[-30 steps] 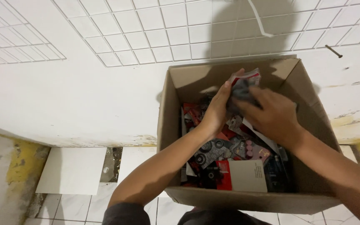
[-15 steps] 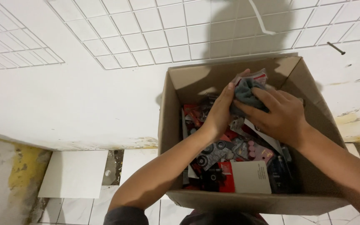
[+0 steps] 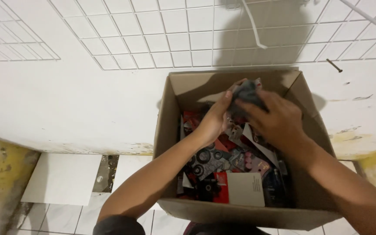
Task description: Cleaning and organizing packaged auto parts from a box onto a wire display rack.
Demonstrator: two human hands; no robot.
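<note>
both hands lifted slightly; left hand (image 3: 216, 119), right hand (image 3: 275, 119) grip closed on grey packet (image 3: 245, 92) above cardboard box (image 3: 170, 130).

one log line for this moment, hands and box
left hand: gripping dark packet | right hand: gripping same packet | location: above cardboard box of packaged parts

Cardboard box (image 3: 170, 130) holds packets (image 3: 223, 174) (red, black, white card); heaped loosely.
</note>
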